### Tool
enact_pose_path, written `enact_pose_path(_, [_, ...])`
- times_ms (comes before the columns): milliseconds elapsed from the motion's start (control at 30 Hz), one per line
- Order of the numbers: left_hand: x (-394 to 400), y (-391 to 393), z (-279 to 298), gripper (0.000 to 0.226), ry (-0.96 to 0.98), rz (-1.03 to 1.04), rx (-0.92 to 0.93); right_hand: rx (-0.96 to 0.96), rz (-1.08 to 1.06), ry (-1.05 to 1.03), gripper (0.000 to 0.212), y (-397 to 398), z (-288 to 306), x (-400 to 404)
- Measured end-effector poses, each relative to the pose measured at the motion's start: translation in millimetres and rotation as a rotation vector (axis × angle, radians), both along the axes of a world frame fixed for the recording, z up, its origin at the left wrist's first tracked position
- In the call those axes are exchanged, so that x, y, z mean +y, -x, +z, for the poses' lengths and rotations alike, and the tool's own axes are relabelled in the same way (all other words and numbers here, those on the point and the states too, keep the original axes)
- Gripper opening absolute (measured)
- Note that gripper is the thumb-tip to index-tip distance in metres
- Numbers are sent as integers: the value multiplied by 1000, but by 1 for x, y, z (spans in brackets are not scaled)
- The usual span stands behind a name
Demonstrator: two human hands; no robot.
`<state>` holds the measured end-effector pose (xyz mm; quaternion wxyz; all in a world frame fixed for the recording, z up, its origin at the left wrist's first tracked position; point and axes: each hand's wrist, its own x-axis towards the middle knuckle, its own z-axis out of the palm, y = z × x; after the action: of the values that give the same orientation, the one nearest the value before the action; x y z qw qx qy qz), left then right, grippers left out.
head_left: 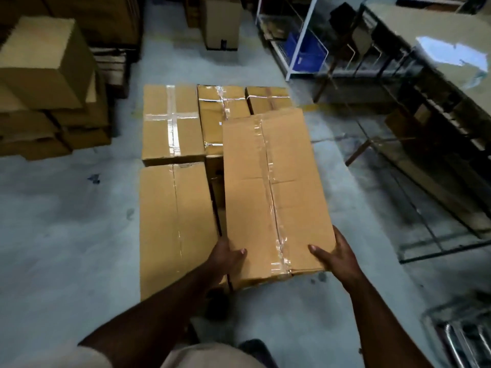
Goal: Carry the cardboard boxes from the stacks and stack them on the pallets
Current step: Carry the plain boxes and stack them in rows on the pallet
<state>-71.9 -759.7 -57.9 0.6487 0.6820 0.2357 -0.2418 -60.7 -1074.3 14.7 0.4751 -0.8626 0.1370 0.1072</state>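
A long taped cardboard box (273,187) is held at its near end between both hands. My left hand (227,257) grips its near left corner, thumb on top. My right hand (336,254) grips the near right corner, thumb on top. The box hangs tilted over a low group of sealed boxes on the floor: a long one (172,229) at the near left, a cross-taped one (170,123) behind it, and two more (220,112) (268,99) at the back. The pallet under them is hidden.
A stack of cardboard boxes (45,83) stands at the left. More boxes (220,22) stand at the back. A white rack with a blue crate (305,53) and a glossy table (435,41) over metal frames fill the right side. Grey concrete floor (66,221) lies at the left.
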Motion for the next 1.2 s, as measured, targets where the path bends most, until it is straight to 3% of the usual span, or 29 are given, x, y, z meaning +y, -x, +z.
enact_pose_path(133, [-24, 12, -30, 65, -62, -8, 27, 62, 22, -28, 70, -1, -31, -26])
enact_pose_path(233, [-51, 25, -41, 56, -115, 33, 64, 110, 82, -80, 69, -4, -59, -51])
enact_pose_path(333, [-70, 34, -63, 56, -185, 61, 53, 217, 133, -147, 97, -15, -109, -80])
enact_pose_path(400, [-78, 34, -81, 52, -214, 43, 42, 315, 202, -190, 104, -23, -145, -98])
enact_pose_path(533, [-89, 24, -117, 46, -308, 76, 31, 415, 210, -261, 88, -45, -180, -102])
enact_pose_path(667, [-90, 9, -153, 53, -315, 100, 47, 451, 225, -360, 96, -67, -243, -111])
enact_pose_path(767, [-95, 3, -179, 54, -336, 124, 65, 461, 229, -332, 77, -77, -269, -107])
enact_pose_path(867, [-100, 4, -203, 69, -375, 183, 46, 467, 246, -297, 65, -79, -283, -99])
enact_pose_path(1033, [-110, 16, -228, 81, -386, 323, 128, 560, 179, -275, 66, -85, -298, -88])
enact_pose_path(1100, [-113, 15, -229, 68, -414, 330, 123, 636, 180, -262, 64, -94, -299, -83])
enact_pose_path(1200, [-112, 5, -224, 46, -488, 348, 119, 569, 171, -253, 58, -112, -298, -73])
